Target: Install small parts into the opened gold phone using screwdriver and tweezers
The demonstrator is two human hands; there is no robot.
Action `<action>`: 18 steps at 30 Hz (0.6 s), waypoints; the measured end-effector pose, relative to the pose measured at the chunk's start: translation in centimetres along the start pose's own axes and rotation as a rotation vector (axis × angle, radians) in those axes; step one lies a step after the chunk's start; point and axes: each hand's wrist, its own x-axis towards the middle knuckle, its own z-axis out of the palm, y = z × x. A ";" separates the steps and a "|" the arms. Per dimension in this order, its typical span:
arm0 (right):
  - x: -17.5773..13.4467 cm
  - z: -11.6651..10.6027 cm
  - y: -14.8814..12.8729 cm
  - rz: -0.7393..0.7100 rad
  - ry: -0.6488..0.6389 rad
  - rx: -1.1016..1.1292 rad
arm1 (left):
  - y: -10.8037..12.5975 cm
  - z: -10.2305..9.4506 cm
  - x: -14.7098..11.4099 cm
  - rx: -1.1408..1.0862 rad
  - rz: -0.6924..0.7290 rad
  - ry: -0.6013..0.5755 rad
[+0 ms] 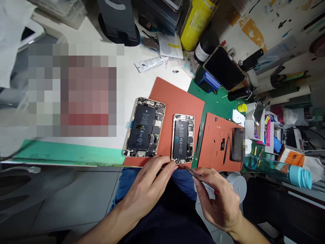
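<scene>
Two opened phones lie with batteries and boards exposed: a larger phone (141,127) at left and a smaller phone (181,135) to its right, on a reddish-brown mat (167,122). The bent fingers of my left hand (149,184) are closed together, their tips at the smaller phone's lower edge and seemingly gripping its corner. My right hand (219,195) is closed around a thin metal tool (193,174) with a ribbed grip. The tool's tip points at that same edge, close to my left fingertips; whether it touches is too small to tell.
Tweezers (199,139) lie right of the smaller phone. A second mat (210,152) carries small parts and a black pen-like tool (225,152). Beyond stand a propped phone (224,67), a yellow bottle (196,25) and a blue water bottle (279,171). A white tube (151,63) lies behind.
</scene>
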 end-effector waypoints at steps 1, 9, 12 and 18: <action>0.2 -0.2 0.0 -0.016 -0.035 -0.001 | -0.1 0.1 -0.2 -0.015 0.001 0.005; 1.7 -0.5 -0.1 -0.159 -0.063 -0.300 | -0.5 0.4 -1.0 -0.039 0.034 0.033; 2.1 -0.4 -0.3 -0.165 -0.082 -0.267 | -0.6 0.5 -1.2 -0.029 0.041 0.047; 2.5 -0.2 -0.5 -0.203 -0.082 -0.282 | -0.6 0.4 -1.6 -0.047 0.009 0.021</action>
